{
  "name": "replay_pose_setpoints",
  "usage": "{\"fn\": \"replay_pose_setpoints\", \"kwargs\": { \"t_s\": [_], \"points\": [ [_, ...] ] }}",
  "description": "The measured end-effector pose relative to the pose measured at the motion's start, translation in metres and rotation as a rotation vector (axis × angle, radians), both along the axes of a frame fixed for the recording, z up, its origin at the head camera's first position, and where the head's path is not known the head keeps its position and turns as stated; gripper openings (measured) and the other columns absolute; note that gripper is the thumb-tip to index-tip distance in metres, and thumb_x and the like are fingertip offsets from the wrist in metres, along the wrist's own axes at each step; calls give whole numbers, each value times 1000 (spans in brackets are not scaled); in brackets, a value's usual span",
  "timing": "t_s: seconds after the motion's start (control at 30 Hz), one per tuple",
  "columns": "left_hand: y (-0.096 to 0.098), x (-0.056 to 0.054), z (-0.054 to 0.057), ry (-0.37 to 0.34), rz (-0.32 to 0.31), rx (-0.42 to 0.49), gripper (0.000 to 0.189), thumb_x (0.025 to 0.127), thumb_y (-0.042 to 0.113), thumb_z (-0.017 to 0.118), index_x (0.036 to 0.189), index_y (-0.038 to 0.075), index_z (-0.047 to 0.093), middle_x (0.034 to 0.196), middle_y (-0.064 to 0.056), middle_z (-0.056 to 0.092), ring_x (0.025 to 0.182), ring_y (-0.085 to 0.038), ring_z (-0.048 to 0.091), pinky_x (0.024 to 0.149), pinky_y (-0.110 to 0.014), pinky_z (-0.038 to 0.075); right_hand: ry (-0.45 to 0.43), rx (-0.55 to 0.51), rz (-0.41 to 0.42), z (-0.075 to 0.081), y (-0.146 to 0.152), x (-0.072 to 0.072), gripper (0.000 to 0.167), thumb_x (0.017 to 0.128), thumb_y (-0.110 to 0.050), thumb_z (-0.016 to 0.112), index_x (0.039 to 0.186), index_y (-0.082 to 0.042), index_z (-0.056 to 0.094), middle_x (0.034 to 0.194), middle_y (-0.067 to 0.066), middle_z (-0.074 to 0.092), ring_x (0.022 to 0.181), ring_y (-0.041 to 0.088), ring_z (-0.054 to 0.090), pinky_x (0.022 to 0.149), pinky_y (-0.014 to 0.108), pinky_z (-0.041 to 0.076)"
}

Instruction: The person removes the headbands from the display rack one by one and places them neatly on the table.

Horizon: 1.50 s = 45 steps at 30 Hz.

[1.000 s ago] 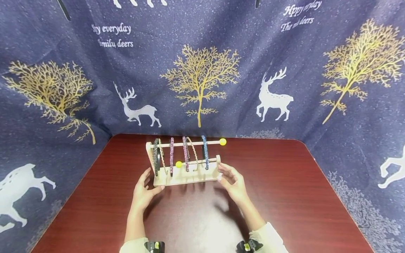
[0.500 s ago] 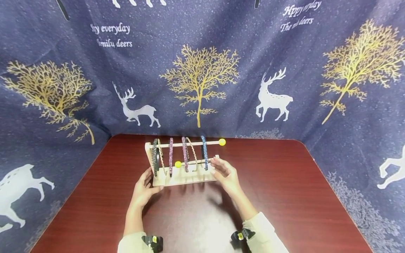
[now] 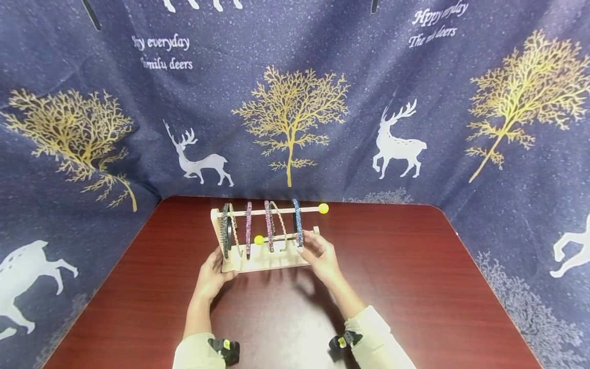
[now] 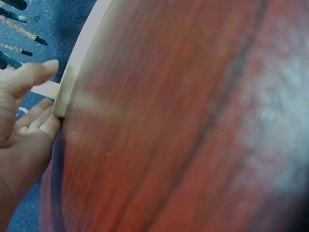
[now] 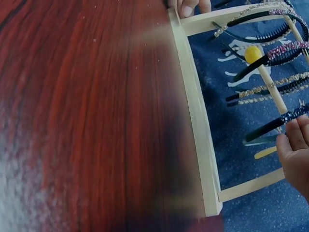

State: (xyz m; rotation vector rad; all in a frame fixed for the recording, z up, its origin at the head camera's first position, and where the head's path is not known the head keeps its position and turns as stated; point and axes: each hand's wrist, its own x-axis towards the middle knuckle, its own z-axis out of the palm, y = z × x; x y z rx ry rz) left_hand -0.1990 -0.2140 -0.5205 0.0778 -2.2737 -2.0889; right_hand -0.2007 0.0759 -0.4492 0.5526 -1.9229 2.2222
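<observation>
A pale wooden headband rack (image 3: 272, 262) stands on the table with two rails, each tipped by a yellow ball (image 3: 323, 208). At its left end my left hand (image 3: 212, 274) grips the base, thumb at the front edge and fingers round the side. My right hand (image 3: 321, 256) is at the rack's right part, pinching the lower part of a blue glittery headband (image 3: 297, 220) between thumb and fingers. The right wrist view shows those fingertips (image 5: 292, 129) on the band. Left of it hang a gold braided headband (image 3: 279, 218), pink glittery ones (image 3: 249, 228) and a dark one (image 3: 225, 230).
The reddish-brown table (image 3: 392, 266) stretches out on both sides of the rack. A dark blue cloth (image 3: 350, 169) with deer and trees hangs close behind the table's back edge.
My right hand has moved left from the right end of the rack to the blue headband and taken hold of it. My left hand has stayed at the rack's left end.
</observation>
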Motion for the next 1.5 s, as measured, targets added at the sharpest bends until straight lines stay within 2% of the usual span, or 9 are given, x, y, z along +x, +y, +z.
{"fn": "replay_pose_setpoints", "kwargs": {
  "t_s": [0.07, 0.13, 0.27, 0.37, 0.57, 0.8, 1.1, 1.27, 1.5],
  "points": [
    [0, 0, 1, -10, 2, -9, 87, 71, -18, 66, 144, -6, 20, 145, -29, 22, 135, -36, 20, 112, -39, 20, 19, -1, 9, 0, -2, -1, 35, 78, 22, 56, 113, 20, 49, 106, 42, 52, 99, 44, 55, 89, 32, 50],
    [0, 0, 2, -15, 3, -24, 84, 72, -19, 64, 143, -8, 20, 144, -31, 23, 134, -38, 22, 111, -40, 22, 36, -1, 13, 1, -3, -1, 31, 79, 22, 55, 109, 21, 50, 104, 42, 52, 97, 44, 57, 85, 27, 52],
    [-1, 0, 2, -21, 8, -54, 78, 74, -20, 60, 142, -9, 22, 143, -30, 26, 133, -38, 25, 110, -39, 26, 52, 8, -14, 2, -4, -1, 25, 78, 21, 56, 103, 21, 52, 98, 41, 56, 88, 30, 62, 76, 22, 53],
    [-3, 0, 0, -32, 10, -82, 76, 76, -19, 59, 142, -9, 23, 143, -29, 26, 132, -38, 26, 108, -39, 28, 44, 4, -19, 2, -5, -1, 24, 79, 21, 56, 102, 21, 52, 95, 41, 55, 84, 23, 62, 73, 20, 53],
    [-6, 1, -2, -50, 7, -101, 75, 78, -17, 59, 143, -8, 22, 144, -27, 26, 132, -37, 26, 109, -39, 28, 20, 18, -39, 4, -5, -2, 24, 79, 20, 56, 103, 20, 53, 92, 37, 59, 85, 24, 65, 76, 23, 54],
    [-8, 2, -2, -42, 4, -128, 76, 77, -16, 60, 143, -7, 24, 143, -27, 29, 132, -37, 28, 109, -40, 27, 96, 43, -58, 21, -6, 1, 23, 81, 17, 58, 104, 20, 53, 91, 37, 60, 85, 28, 66, 76, 22, 54],
    [-6, 3, 0, -55, -12, -114, 76, 77, -16, 60, 144, -5, 24, 145, -25, 27, 133, -35, 25, 110, -38, 26, 129, 26, -41, 42, -2, 3, 25, 82, 19, 54, 107, 20, 51, 88, 37, 59, 80, 12, 66, 80, 27, 55],
    [-5, 2, 2, -50, -15, -108, 74, 77, -17, 59, 142, -7, 25, 144, -27, 27, 132, -37, 26, 109, -40, 27, 106, 32, -76, 49, 1, 5, 25, 83, 17, 56, 107, 20, 52, 88, 35, 60, 79, 11, 66, 79, 25, 55],
    [-5, 0, 1, -47, -11, -116, 74, 76, -17, 59, 141, -9, 25, 143, -28, 28, 132, -37, 27, 109, -40, 27, 131, 32, -115, 53, 7, 2, 25, 83, 15, 57, 107, 19, 54, 86, 31, 63, 79, 13, 66, 78, 22, 54]
  ]
}}
